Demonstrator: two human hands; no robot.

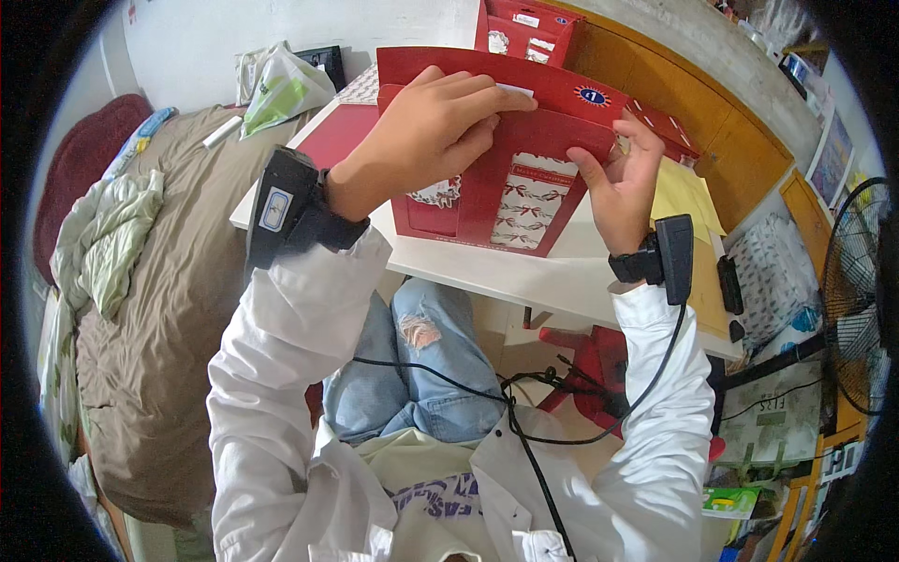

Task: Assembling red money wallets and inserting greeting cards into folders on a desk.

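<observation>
A red card gift box (487, 211) with patterned window panels on its front stands upright at the near edge of the white table. Its tall back flap (426, 64) rises behind the front panel. My left hand (445, 122) lies across the top of the box, its fingers stretched along the flap beside a small white label. The left thumb is bent toward the front panel. At the upper right corner, my right hand (632, 187) grips the box's edge, thumb in front and fingers round the side. Black devices are strapped to both wrists.
More red boxes (524, 33) stand at the table's back. Yellow sheets (688, 211) lie on the right side of the white table (468, 262). A bed (178, 272) is to the left, a black fan (852, 290) to the right. Black cables (510, 398) hang across my lap.
</observation>
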